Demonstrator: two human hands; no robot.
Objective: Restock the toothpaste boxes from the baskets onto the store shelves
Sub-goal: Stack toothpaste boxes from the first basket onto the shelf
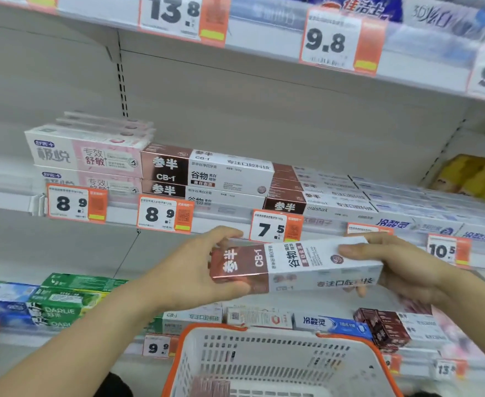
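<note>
- The middle shelf (230,222) carries stacked toothpaste boxes behind orange price tags.
- A white basket (278,359) with an orange rim sits below that shelf; something pinkish lies inside it, too blurred to identify.
- A brown-and-white toothpaste box (295,265) is held level in front of the shelf's edge, just below the matching stacked boxes (207,173).
- The left hand (201,267) curls around its brown end.
- The right hand (402,267) grips its white end, thumb on top.
</note>
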